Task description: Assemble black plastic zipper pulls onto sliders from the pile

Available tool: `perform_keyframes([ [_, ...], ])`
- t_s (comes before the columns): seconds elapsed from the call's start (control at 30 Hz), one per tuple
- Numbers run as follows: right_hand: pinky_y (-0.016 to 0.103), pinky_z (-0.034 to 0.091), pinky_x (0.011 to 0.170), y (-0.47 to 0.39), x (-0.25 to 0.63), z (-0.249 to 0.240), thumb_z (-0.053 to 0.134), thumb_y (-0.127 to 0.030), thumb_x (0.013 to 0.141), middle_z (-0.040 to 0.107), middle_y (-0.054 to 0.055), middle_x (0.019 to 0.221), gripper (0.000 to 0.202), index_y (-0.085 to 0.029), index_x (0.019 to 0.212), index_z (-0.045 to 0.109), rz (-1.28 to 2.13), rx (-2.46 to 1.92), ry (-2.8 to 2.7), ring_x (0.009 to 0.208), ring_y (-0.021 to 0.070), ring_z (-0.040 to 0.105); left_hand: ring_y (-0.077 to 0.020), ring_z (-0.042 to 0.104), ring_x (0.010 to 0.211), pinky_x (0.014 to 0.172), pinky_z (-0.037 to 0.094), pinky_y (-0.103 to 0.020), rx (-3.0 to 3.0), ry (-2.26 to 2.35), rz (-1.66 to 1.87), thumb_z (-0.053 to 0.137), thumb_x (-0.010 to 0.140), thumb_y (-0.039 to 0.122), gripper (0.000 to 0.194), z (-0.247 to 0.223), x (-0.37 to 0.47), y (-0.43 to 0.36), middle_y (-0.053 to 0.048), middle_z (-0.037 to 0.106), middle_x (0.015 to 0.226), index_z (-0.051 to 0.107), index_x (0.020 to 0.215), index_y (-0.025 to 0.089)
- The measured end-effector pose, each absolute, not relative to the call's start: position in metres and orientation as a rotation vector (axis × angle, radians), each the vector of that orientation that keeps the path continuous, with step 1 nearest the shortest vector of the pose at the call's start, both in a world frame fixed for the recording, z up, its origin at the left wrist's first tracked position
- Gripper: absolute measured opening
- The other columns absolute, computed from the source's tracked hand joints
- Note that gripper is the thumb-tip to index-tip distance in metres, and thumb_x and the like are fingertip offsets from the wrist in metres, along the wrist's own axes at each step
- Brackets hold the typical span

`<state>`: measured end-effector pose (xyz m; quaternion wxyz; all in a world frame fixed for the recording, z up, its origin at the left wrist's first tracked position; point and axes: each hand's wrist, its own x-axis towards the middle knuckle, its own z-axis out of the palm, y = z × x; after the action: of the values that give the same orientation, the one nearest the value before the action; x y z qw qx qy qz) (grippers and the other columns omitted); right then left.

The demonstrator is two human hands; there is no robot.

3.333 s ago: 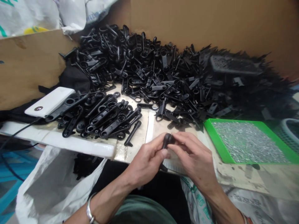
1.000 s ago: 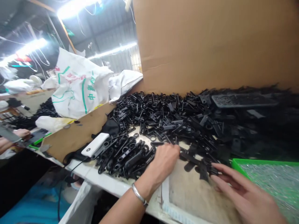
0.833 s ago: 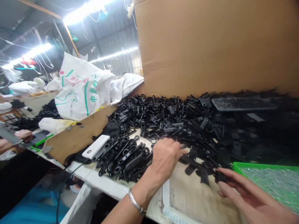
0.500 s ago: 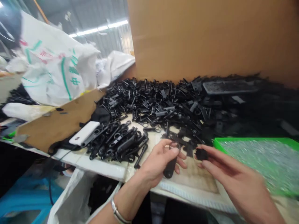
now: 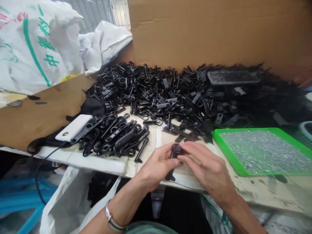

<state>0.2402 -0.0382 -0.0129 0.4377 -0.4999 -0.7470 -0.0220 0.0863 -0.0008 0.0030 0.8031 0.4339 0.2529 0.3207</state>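
My left hand is closed round a long black plastic part, held upright near the table's front edge. Thumb and fingers of my right hand grip a small round black piece at the top of that part, and the two hands nearly touch. To the left lies a stack of similar black parts. A large heap of loose black parts spreads behind the hands. On the right, a green tray holds many small metal pins.
A white power bank with a black cable sits at the left. Behind stands a tall cardboard panel, with white sacks at the back left. A dark tray rests on the heap. An open white bag hangs below the front edge.
My right hand has moved left, bringing the round black piece onto the top of the long part in my left hand. The view has tilted down and shifted right.
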Motion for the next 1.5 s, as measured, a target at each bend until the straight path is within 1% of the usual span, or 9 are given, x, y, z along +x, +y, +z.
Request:
perform_keyframes([
  [0.17,0.036,0.054,0.085,-0.039,0.236,-0.011,0.062,-0.010,0.086,0.067,0.013,0.101,0.022,-0.009,0.109,0.064,-0.088,-1.245,-1.900,0.095,0.0219,0.062,-0.0177,0.054,0.109,0.102,0.038,-0.032,1.235,0.557,0.750,0.052,0.083,0.003,0.044,-0.001,0.080,-0.002,-0.005,0.061,0.119,0.057,0.124,0.019],
  [0.33,0.043,0.053,0.085,-0.045,0.234,-0.005,0.058,-0.009,0.089,0.068,0.016,0.097,0.019,-0.004,0.106,0.062,-0.262,-1.202,-1.998,0.094,0.0269,0.063,-0.0180,0.056,0.100,0.098,0.041,-0.032,1.496,0.655,0.720,0.050,0.087,0.009,0.041,-0.002,0.074,-0.004,-0.002,0.063,0.107,0.055,0.126,0.022],
  [0.53,0.047,0.052,0.093,-0.054,0.243,-0.006,0.053,-0.003,0.088,0.069,0.017,0.108,0.022,-0.008,0.107,0.062,-0.391,-1.061,-2.204,0.106,0.0296,0.063,-0.0208,0.060,0.101,0.095,0.045,-0.032,1.516,0.670,0.696,0.045,0.090,0.013,0.039,-0.001,0.069,-0.014,-0.005,0.065,0.105,0.054,0.127,0.020],
  [0.7,0.046,0.049,0.098,-0.057,0.244,-0.015,0.060,0.001,0.082,0.069,0.015,0.110,0.027,-0.011,0.106,0.063,-0.481,-1.039,-2.166,0.109,0.0291,0.062,-0.0242,0.056,0.115,0.100,0.042,-0.033,1.863,0.846,0.783,0.039,0.090,0.010,0.052,-0.004,0.073,-0.024,-0.013,0.059,0.126,0.039,0.142,0.015],
  [0.83,0.042,0.054,0.090,-0.053,0.241,-0.019,0.064,-0.004,0.083,0.068,0.014,0.102,0.029,-0.011,0.111,0.060,-0.270,-1.161,-1.986,0.100,0.0252,0.063,-0.0216,0.052,0.120,0.102,0.040,-0.030,1.756,0.738,0.772,0.040,0.091,0.009,0.055,-0.004,0.074,-0.022,-0.010,0.055,0.134,0.035,0.145,0.018],
  [1.0,0.044,0.055,0.086,-0.052,0.236,-0.015,0.059,-0.012,0.088,0.068,0.015,0.097,0.020,-0.011,0.108,0.063,-0.184,-1.189,-2.017,0.096,0.0268,0.063,-0.0184,0.056,0.107,0.096,0.042,-0.028,1.378,0.603,0.715,0.057,0.088,0.017,0.044,-0.005,0.073,-0.015,-0.003,0.063,0.115,0.052,0.132,0.024],
  [1.23,0.030,0.062,0.078,-0.057,0.240,-0.020,0.065,-0.029,0.086,0.069,0.009,0.115,0.032,-0.020,0.117,0.065,0.357,-1.283,-1.817,0.091,0.0215,0.071,-0.0193,0.060,0.094,0.083,0.046,-0.027,1.333,0.860,0.818,0.054,0.092,0.030,0.028,-0.010,0.063,-0.016,-0.005,0.067,0.100,0.064,0.115,0.019],
  [1.37,0.024,0.062,0.068,-0.052,0.236,-0.020,0.063,-0.038,0.085,0.075,0.005,0.098,0.029,-0.021,0.107,0.072,0.715,-1.386,-1.622,0.080,0.0212,0.073,-0.0212,0.047,0.127,0.108,0.033,-0.029,1.494,0.786,0.843,0.048,0.095,0.027,0.028,0.002,0.058,-0.021,-0.004,0.064,0.121,0.065,0.117,0.022],
  [1.5,0.020,0.059,0.058,-0.045,0.213,-0.012,0.057,-0.035,0.088,0.073,-0.001,0.069,0.022,-0.024,0.088,0.076,0.771,-1.435,-1.524,0.064,0.0176,0.071,-0.0186,0.065,0.096,0.087,0.049,-0.027,1.529,0.852,0.910,0.043,0.097,0.032,0.034,0.004,0.060,-0.022,-0.005,0.068,0.113,0.061,0.124,0.022],
])
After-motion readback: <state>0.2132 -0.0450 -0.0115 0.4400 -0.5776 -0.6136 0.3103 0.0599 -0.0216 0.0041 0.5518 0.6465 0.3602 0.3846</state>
